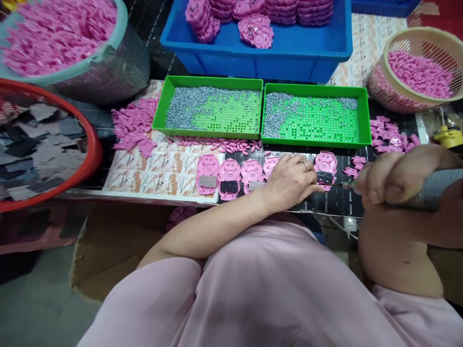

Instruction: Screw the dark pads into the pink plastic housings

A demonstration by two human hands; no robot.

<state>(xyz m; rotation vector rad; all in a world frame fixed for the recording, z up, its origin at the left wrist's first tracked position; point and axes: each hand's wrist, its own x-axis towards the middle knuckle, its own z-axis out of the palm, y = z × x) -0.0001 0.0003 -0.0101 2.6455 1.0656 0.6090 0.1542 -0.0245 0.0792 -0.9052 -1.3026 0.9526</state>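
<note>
The right hand point(390, 173) is wrapped tight around a grey driver point(436, 188), its bit pointing to 9 o'clock, toward the left hand point(291, 178). The left hand lies over the row of pink shells point(229, 171), fingertips beside the one at its 3 o'clock; whether they pinch anything I cannot tell. At the row's 12 o'clock sit two green trays point(316, 141) holding screws point(184, 106).

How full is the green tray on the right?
Partly full. Small silvery pieces heap along the left of the green tray, with more at its far right corner, but much of its holey floor shows bare.
</note>
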